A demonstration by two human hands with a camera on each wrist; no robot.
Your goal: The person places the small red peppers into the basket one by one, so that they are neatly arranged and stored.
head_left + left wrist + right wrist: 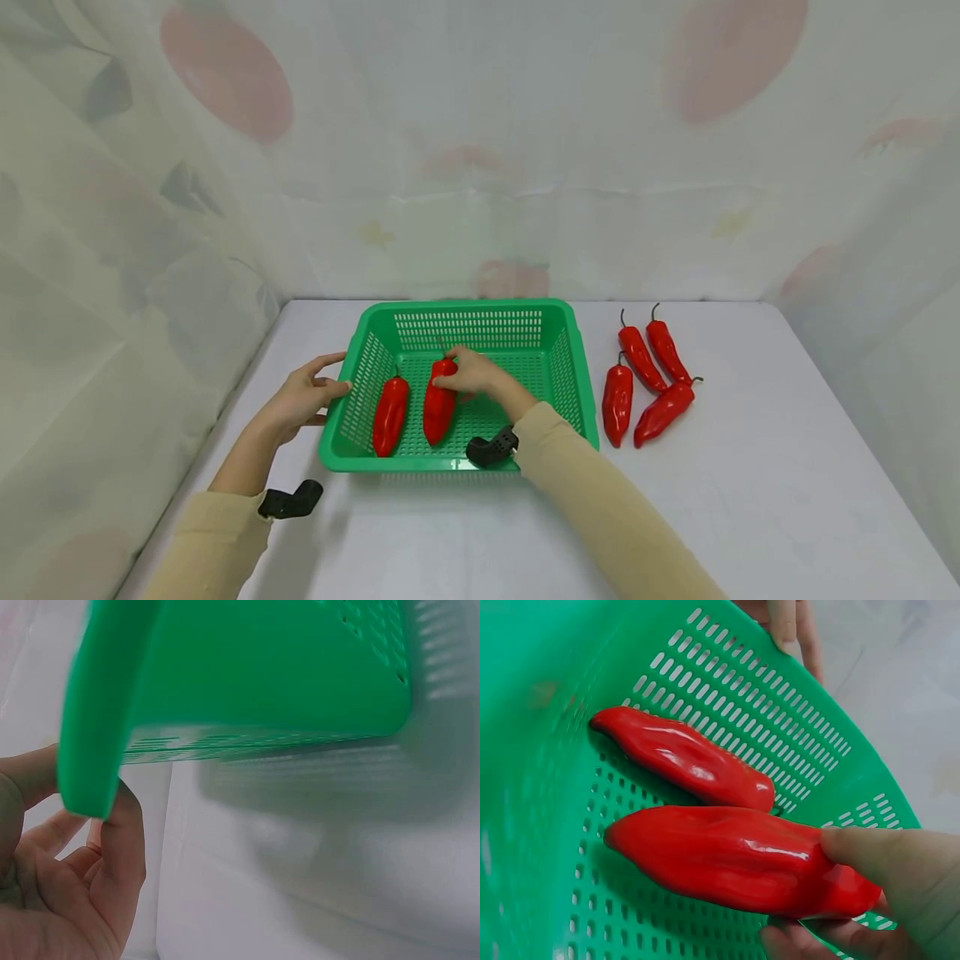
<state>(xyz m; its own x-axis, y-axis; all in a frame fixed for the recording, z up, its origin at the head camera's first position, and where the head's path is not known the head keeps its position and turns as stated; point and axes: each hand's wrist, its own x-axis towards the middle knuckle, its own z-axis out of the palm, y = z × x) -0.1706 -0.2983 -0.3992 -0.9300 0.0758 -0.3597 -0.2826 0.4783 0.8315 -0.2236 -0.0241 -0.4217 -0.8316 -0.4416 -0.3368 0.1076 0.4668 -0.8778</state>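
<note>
Inside the green plastic basket (480,460), my right hand (472,372) grips a red pepper (438,410) near its stem end. In the right wrist view the thumb lies on top of this pepper (727,855) and fingers are curled beneath it. A second red pepper (390,417) lies on the basket floor to its left. My left hand (303,396) pinches the basket's left rim (101,727), with the thumb on one side and fingers on the other. Part of the right fingers is hidden behind the held pepper.
Several more red peppers (617,404) lie on the white table (750,467) to the right of the basket. A patterned cloth curtain (480,167) hangs behind the table and along its sides.
</note>
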